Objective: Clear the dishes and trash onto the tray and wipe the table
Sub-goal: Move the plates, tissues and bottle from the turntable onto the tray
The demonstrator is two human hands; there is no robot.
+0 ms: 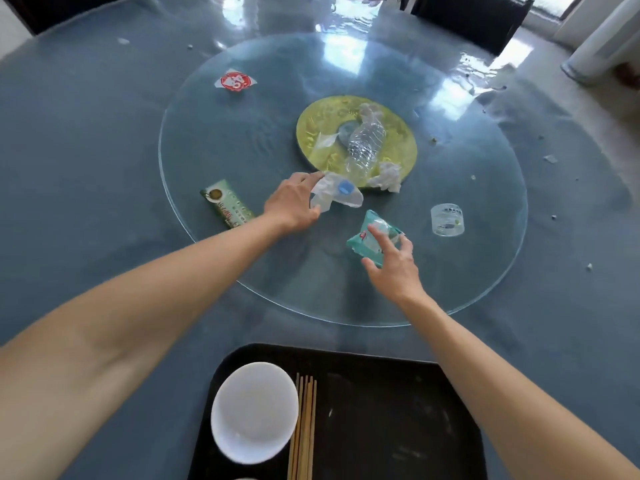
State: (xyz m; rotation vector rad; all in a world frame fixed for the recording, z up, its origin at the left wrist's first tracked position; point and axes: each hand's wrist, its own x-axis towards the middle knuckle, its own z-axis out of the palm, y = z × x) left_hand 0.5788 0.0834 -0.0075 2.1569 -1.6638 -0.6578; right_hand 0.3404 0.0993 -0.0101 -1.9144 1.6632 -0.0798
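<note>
- Already both hands were out over the glass turntable [221,244], each on a piece of trash.
- The left hand [292,206] pinched a crumpled clear wrapper with a blue disc [337,195]; the wrapper stuck out beyond its fingertips, away from the person, and its long axis ran roughly crosswise to the forearm.
- The right hand [391,263] had its fingers curled round the near edge of a teal packet [369,237], forefinger on top and thumb at the near corner; most of the packet lay just ahead of the fingers and slightly to that hand's left.
- Judging from this, the coming move was a carry back toward the body, since the black tray [398,410] sat well behind both hands, near the table edge; the right hand was somewhat the nearer to it.
- On the tray lay a white bowl [254,412] at the left, with a bundle of wooden chopsticks [303,427] just beside it, long axes pointing away from the person; the tray's right half offered room for the trash.
- Just past the left hand's wrapper lay a crushed clear bottle [363,143] over the yellow centre disc [315,133], with a crumpled white tissue [386,178] by the disc's near rim.
- To the right of the right hand stood a small clear cup [447,220], apart from it.
- Left of the left wrist lay a green box [227,206], half across the glass rim, and a red-and-white wrapper [235,80] lay well beyond.
- Small scraps [550,158] dotted the blue table [86,133] to the far right.
</note>
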